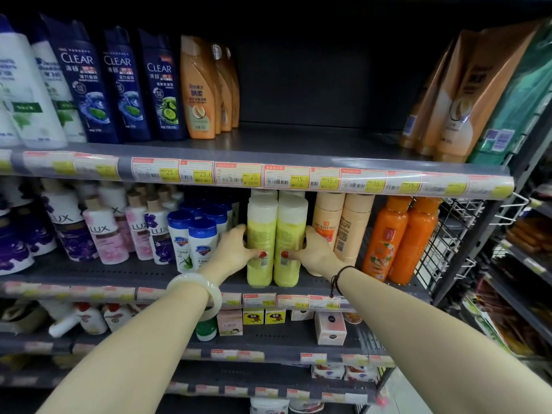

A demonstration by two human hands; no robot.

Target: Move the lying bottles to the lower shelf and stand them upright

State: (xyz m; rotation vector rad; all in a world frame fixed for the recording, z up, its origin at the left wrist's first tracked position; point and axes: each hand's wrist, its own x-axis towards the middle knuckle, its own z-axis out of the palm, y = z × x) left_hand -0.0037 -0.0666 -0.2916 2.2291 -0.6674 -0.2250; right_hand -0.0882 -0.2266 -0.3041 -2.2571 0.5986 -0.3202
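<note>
Two tall yellow plastic bottles w/ pale caps, left one (pixel 260 240) and right one (pixel 290 239), stand upright side by side, touching, at the near edge of the grey perforated lower shelf (pixel 125 271). Left hand (pixel 236 249) is wrapped round the left bottle, right hand (pixel 313 252) round the right one, thumbs in front.

Best approach, I'd judge: square both bases flat, nudge them back in line w/ the yellow bottles behind, then let go gently so neither tips.

Upper shelf (pixel 298 141) is bare in the middle; no lying bottles visible there.
</note>
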